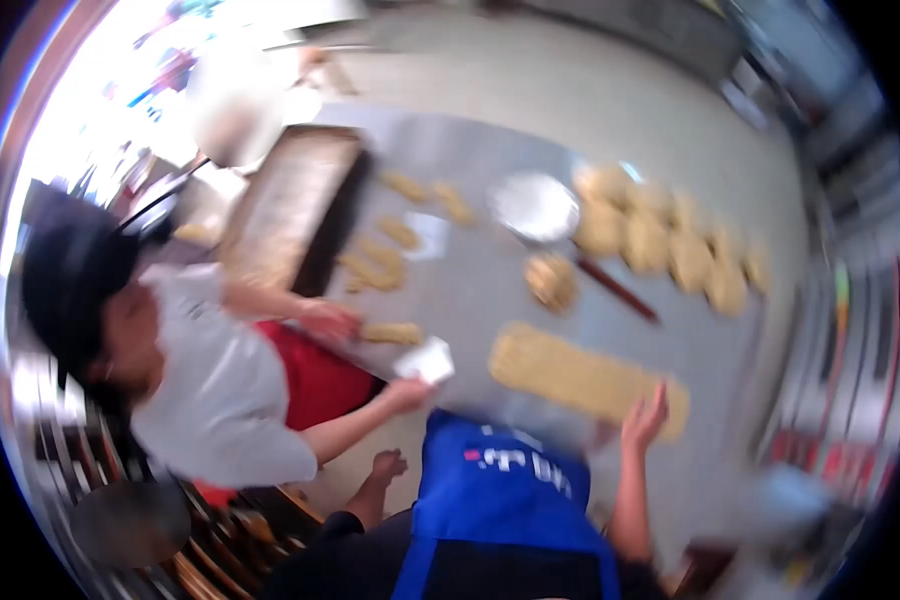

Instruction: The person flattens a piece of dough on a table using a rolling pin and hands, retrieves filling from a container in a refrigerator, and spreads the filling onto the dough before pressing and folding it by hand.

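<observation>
Pale beige floor (530, 70) lay beyond the broad grey flat-topped worktable (460, 290); glaring white light (95, 110) flooded the upper left.

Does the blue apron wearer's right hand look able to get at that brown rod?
Probably yes. The right hand is at the flat dough, and the rod lies beyond; only that low dough and bare table seem to lie between.

Matt dough slab (582, 373) (slightly rough)

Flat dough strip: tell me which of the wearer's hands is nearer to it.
Right. The right hand is over the right end of the flat dough strip; blur hides whether it touches. The left hand is apart from it, left of the blue apron.
</observation>
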